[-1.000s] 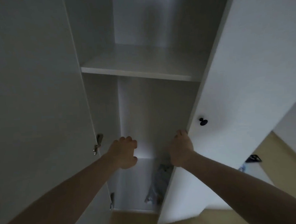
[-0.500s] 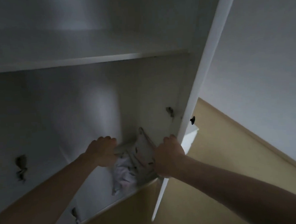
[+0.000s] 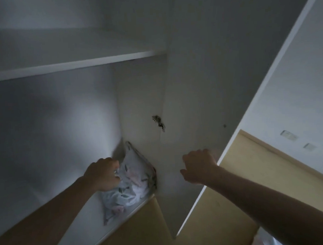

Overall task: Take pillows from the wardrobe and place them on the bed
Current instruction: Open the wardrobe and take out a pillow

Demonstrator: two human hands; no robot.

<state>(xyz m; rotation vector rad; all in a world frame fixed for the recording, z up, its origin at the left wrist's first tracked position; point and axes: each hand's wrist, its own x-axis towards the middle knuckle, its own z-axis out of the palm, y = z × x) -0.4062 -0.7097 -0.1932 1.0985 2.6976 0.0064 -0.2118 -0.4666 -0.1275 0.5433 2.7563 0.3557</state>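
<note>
Overhead, the white wardrobe [image 3: 60, 127] filled most of the view, its shelf [image 3: 75, 65] running across the upper part and its open door [image 3: 202, 94] standing to the right, a metal hinge [image 3: 158, 122] fixed where door met side panel. Yellowish floor [image 3: 272, 172] showed below and to the right of the door. On the wardrobe's bottom board, pushed into the right-hand corner, lay a pale pillow [image 3: 131, 182] with a leafy print. The left hand [image 3: 103, 174] was closed on the pillow's left edge, fingers curled into the fabric. The right hand [image 3: 197, 166] hung loosely curled and empty in front of the door's inner face, just beside its lower edge.
</note>
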